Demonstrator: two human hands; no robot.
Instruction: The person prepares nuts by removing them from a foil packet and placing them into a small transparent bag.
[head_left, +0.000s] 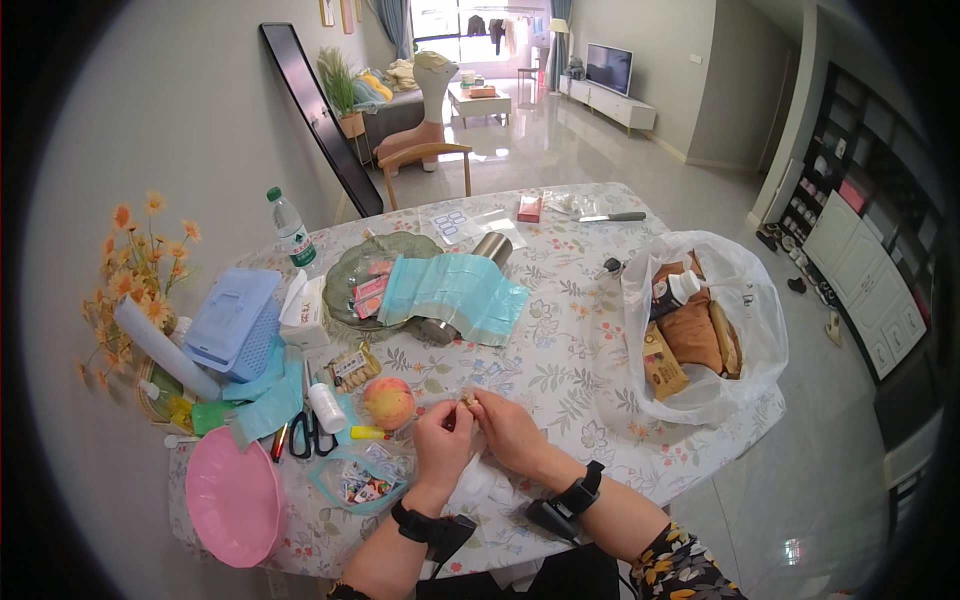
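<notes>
Both my hands meet above the table near its front edge. A small tan piece (469, 400) is pinched between the fingertips of my right hand (510, 431) and my left hand (444, 442); it is too small and covered to name surely. Beneath my wrists lies a crumpled thin white plastic or tissue (480, 484), partly hidden. Just left of my left hand sits a red-yellow peach or apple (388, 403). Behind the fruit is a clear packet of nuts (354, 369). A yellow tube (370, 433) lies in front of the fruit.
Left are a pink basin (234, 499), black-handled scissors (301, 436), a white bottle (327, 409) and a blue lidded basket (232, 319). A glass plate (341, 289) and steel flask (493, 248) stand behind. A filled plastic bag (761, 337) is right; a knife (615, 217) lies far back.
</notes>
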